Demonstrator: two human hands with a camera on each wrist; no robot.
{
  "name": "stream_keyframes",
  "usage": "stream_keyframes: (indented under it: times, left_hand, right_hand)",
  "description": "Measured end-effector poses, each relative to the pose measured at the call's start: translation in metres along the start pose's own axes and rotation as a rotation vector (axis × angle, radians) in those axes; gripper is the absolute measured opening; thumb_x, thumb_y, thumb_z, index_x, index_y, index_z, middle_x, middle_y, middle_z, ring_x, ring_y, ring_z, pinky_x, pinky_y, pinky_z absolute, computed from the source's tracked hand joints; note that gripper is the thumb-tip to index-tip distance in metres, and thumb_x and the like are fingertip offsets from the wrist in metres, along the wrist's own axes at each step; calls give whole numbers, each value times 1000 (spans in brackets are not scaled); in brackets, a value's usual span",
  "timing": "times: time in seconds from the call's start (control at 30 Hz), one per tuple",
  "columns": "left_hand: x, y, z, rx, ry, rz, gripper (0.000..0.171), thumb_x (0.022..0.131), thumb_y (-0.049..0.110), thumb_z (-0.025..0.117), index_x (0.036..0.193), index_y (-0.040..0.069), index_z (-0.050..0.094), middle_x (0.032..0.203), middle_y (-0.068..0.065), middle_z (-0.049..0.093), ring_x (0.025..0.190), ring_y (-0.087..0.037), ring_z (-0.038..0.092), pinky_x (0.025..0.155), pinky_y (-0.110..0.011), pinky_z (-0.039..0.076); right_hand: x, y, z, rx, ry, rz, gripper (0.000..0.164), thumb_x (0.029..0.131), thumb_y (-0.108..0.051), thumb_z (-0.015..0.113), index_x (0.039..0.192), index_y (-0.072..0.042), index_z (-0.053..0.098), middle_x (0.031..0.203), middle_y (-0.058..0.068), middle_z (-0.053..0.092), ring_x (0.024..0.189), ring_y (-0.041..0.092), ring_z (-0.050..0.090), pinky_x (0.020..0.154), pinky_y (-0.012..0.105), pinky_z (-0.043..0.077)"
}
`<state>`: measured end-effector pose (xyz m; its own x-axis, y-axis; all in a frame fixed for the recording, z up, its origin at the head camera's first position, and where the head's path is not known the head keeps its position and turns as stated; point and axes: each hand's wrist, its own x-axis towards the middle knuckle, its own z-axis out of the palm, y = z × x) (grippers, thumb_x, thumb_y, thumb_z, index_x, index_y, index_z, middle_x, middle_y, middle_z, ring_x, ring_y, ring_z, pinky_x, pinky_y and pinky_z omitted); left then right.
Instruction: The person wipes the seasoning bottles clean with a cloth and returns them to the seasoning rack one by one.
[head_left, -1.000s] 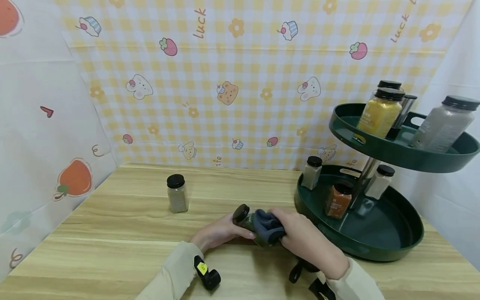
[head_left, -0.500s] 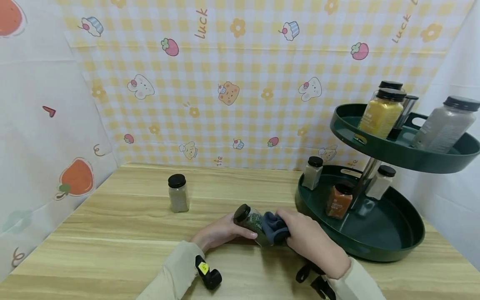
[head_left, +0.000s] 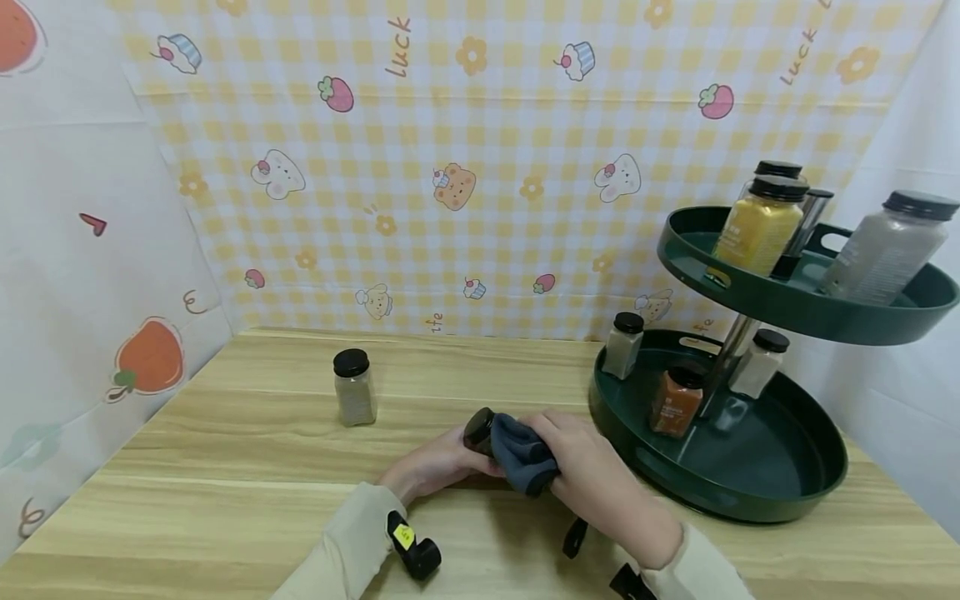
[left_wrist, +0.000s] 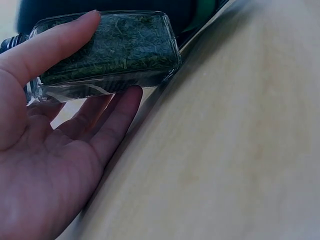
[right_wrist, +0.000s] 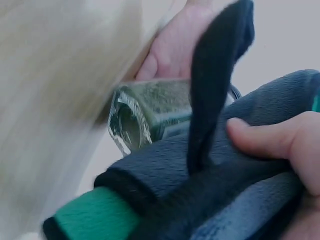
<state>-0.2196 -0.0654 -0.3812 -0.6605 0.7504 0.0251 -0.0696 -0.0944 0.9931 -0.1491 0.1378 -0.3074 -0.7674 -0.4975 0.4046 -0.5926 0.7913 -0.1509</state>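
Observation:
My left hand (head_left: 442,462) grips a square glass spice jar (left_wrist: 115,50) of dried green herbs, thumb over one face and fingers beneath. The jar lies tilted, its black cap (head_left: 479,427) toward the left and its base toward the right. In my right hand (head_left: 581,462) is a bunched dark blue-grey cloth (head_left: 521,454), which covers most of the jar in the head view. The right wrist view shows the cloth (right_wrist: 165,170) with a green patch and black edging, the right thumb pressing on it. Beyond it are the jar's glass base (right_wrist: 130,122) and the left hand (right_wrist: 175,45).
A black-capped jar of pale powder (head_left: 356,396) stands on the wooden table (head_left: 225,433) at left. At right, a dark green two-tier round rack (head_left: 720,492) bears several jars, among them a yellow one (head_left: 757,233) above and an orange-red one (head_left: 677,404) below.
The right hand with the cloth slid right along the jar, baring its herbs, then back left up near the cap. The left hand keeps its hold in nearly the same place.

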Motion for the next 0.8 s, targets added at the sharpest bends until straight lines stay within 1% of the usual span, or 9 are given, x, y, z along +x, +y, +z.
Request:
stream_keyframes:
  times: [0.07,0.13,0.2,0.27,0.4,0.5,0.57,0.67,0.8]
  left_hand:
    - [0,-1,-1,6,-1,4,54,80,11,69,130,6,48,120,1,57,104,-11,53,93,-28,43]
    - [0,-1,-1,1,-1,4,55,80,10,69,131,6,47,121,1,57,104,-11,53,93,-28,44]
    - [1,1,1,-10,1,-3,54,80,8,69,130,6,48,120,0,57,103,-12,54,92,-29,44]
    - [1,2,3,-26,14,-14,52,79,6,69,127,7,50,119,-1,58,103,-13,55,92,-29,44]
    - [2,4,6,-30,19,-18,46,79,3,68,122,7,51,118,-4,58,107,-15,55,93,-30,44]
    - [2,3,6,-30,18,-16,45,80,1,67,122,7,51,119,-5,57,109,-16,54,95,-31,43]
    - [3,3,6,-31,19,-19,45,79,1,67,121,7,51,119,-5,57,109,-16,54,96,-31,43]
    - [3,3,5,-28,22,-18,42,80,3,68,119,7,53,118,-3,58,108,-15,54,94,-31,43]
    - [1,3,4,-30,30,-26,41,79,3,68,118,8,56,113,-1,60,101,-13,55,91,-29,43]
  right_hand:
    - [0,-1,1,15,24,-21,42,77,-6,74,115,-14,59,104,0,64,97,18,62,82,35,51]
    - [1,-1,1,29,13,3,42,77,-6,74,115,-14,59,106,1,64,98,18,62,83,36,51]
    - [0,0,-1,35,-32,63,45,75,-2,74,115,-14,58,109,2,64,99,19,62,82,37,51]
    - [0,3,-3,23,-99,132,46,72,3,72,112,-14,58,108,2,64,94,20,62,75,37,51]
    - [-2,9,-7,-32,-232,246,41,69,9,67,101,-15,57,94,1,62,73,16,54,58,34,42]
    - [-3,13,-8,-63,-270,277,35,69,9,65,93,-15,57,85,1,60,65,15,48,53,33,38]
    - [-3,13,-8,-71,-262,265,35,69,9,65,93,-14,57,85,1,60,65,15,49,53,33,38]
    - [-2,10,-6,-60,-202,204,41,67,10,66,100,-14,58,92,1,62,72,15,55,59,33,44]
    - [-1,6,-3,-7,-88,71,49,70,8,71,112,-14,58,105,2,64,92,19,61,75,37,51]
